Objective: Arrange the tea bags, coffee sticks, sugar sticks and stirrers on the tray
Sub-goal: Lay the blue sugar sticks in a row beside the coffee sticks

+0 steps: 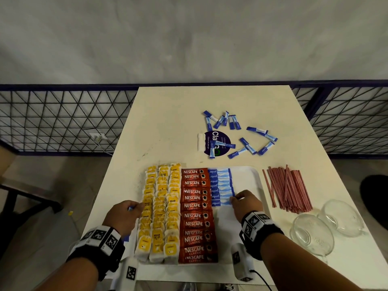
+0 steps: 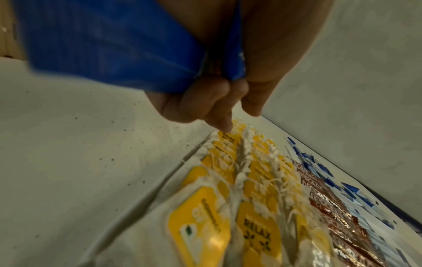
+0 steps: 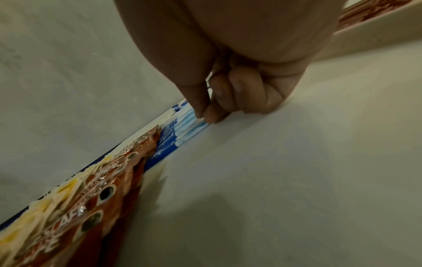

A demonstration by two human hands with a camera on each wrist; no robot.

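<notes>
The right hand [image 1: 246, 203] pinched the end of a sugar stick [image 1: 221, 202] on the tray [image 1: 249, 177], just past the coffee sticks [image 1: 196, 215]. The left hand [image 1: 123, 217] clutched spare sugar sticks [image 2: 109, 45]. Light, limp, slippery packets; ends probably grip best.

My left hand [image 2: 219, 101] gripping blue sugar sticks [image 2: 109, 47], forefinger touching yellow tea bags [image 2: 228, 140] beneath, coffee sticks [image 2: 324, 196] beyond.

yellow tea bags [image 1: 159, 208], red coffee sticks [image 1: 196, 215], blue sugar sticks [image 1: 220, 185], red-striped stirrers [image 1: 287, 189]
</notes>
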